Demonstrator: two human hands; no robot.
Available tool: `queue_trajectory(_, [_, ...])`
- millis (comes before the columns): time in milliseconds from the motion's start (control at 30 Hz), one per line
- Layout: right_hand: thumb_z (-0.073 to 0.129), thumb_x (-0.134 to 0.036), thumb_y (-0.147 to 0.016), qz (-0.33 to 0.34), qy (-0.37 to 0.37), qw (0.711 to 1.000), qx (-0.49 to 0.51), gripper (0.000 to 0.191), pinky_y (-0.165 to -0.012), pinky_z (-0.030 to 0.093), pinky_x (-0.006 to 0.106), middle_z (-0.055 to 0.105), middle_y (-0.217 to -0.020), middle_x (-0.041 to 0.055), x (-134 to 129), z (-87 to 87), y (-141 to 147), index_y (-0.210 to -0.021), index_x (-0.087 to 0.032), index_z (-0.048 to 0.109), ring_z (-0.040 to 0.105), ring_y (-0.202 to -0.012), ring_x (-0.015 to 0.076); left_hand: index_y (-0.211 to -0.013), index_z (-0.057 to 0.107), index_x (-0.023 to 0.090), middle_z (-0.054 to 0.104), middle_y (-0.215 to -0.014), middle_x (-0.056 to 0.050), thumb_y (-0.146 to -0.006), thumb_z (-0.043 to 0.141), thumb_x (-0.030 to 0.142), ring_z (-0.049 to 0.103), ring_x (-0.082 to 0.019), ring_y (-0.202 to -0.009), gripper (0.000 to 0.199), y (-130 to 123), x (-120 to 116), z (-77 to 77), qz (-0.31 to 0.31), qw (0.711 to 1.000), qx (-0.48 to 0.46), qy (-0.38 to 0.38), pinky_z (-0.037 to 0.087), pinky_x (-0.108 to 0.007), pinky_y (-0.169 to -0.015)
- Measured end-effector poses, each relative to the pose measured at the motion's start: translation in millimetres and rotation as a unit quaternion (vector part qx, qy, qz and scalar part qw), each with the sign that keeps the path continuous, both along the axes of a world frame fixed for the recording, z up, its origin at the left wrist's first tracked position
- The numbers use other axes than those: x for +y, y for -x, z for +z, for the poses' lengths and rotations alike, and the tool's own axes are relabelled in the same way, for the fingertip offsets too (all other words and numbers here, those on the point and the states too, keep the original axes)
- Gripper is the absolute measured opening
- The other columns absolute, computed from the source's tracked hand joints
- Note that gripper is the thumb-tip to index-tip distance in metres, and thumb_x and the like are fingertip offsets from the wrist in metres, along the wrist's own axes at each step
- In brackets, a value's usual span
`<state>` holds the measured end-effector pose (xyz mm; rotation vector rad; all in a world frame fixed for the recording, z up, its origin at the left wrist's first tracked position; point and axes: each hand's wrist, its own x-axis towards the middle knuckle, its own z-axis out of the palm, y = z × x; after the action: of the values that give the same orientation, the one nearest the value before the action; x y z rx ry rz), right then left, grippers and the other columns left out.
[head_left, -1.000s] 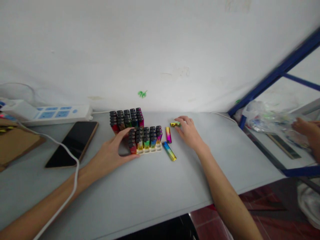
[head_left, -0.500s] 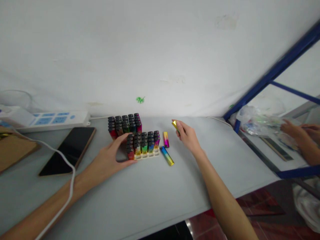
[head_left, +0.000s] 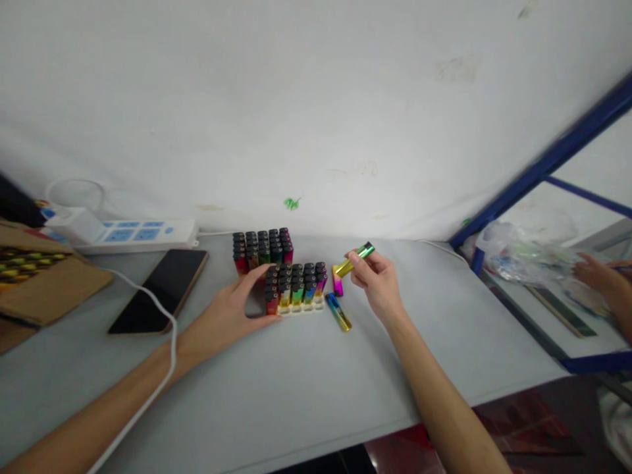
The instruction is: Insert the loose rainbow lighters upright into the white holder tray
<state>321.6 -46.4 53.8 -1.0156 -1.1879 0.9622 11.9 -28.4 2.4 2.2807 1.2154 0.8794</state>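
My left hand curves around the left end of a pale tray, its thumb at the front corner and its fingers at the back. Rows of upright black-topped lighters fill the tray except for bare slots along its front. Between thumb and fingers, my right hand pinches a shiny green-and-gold lighter, tilted above the table to the right of the tray. Under it lies a pink-and-yellow lighter, partly covered. A blue-and-gold lighter lies nearer to me.
Behind the tray stands another block of lighters. At left are a black phone, a white power strip, a cardboard box and a white cable. Past a blue metal frame, another person's hand is near plastic bags.
My right hand has turned the lighter, so its green side and dark end now show, and brought it over the pink-and-yellow one. My left hand stays at the tray. The view has shifted slightly left.
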Motion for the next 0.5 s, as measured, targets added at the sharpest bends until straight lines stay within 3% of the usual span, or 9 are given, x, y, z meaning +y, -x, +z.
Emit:
queue_trajectory(167, [0.067, -0.065, -0.098, 0.054, -0.018, 0.995, -0.081, 0.045, -0.064, 0.047, 0.028, 0.061, -0.081, 0.0018, -6, 3.2, 9, -0.091, -0.020, 0.069, 0.054, -0.070, 0.0144, -0.157, 0.046, 0.028, 0.071, -0.145, -0.012, -0.080, 0.082, 0.064, 0.070, -0.043, -0.129, 0.092, 1, 0, -0.1, -0.012, 1.000, -0.003, -0.005, 0.056, -0.061, -0.115])
queue_trajectory(300, [0.061, -0.066, -0.102, 0.129, 0.004, 0.990, -0.053, 0.044, -0.067, 0.052, 0.029, 0.061, -0.081, 0.0000, -12, 9.9, 18, -0.097, -0.023, 0.060, 0.059, -0.070, 0.0151, -0.157, 0.047, 0.027, 0.069, -0.148, -0.012, -0.079, 0.084, 0.061, 0.069, -0.043, -0.131, 0.093, 0, -1, 3.6, -0.004, 1.000, 0.003, 0.006, 0.056, -0.060, -0.115])
queue_trajectory(400, [0.064, -0.066, -0.100, 0.155, 0.029, 0.987, -0.008, 0.042, -0.054, 0.046, 0.026, 0.053, -0.073, -0.0058, -17, 13.0, 26, -0.100, -0.025, 0.054, 0.051, -0.056, 0.0119, -0.157, 0.047, 0.024, 0.068, -0.149, -0.014, -0.079, 0.084, 0.059, 0.069, -0.041, -0.133, 0.093, -1, -3, 6.2, 0.005, 1.000, 0.012, 0.020, 0.056, -0.059, -0.115])
queue_trajectory(500, [0.066, -0.069, -0.097, 0.142, 0.053, 0.988, 0.008, 0.049, -0.047, 0.032, 0.023, 0.040, -0.068, -0.0080, -20, 12.4, 32, -0.086, -0.025, 0.048, 0.035, -0.052, 0.0094, -0.157, 0.046, 0.024, 0.067, -0.150, -0.014, -0.081, 0.083, 0.058, 0.068, -0.039, -0.134, 0.091, -1, -4, 8.3, 0.001, 1.000, 0.013, 0.021, 0.055, -0.058, -0.116])
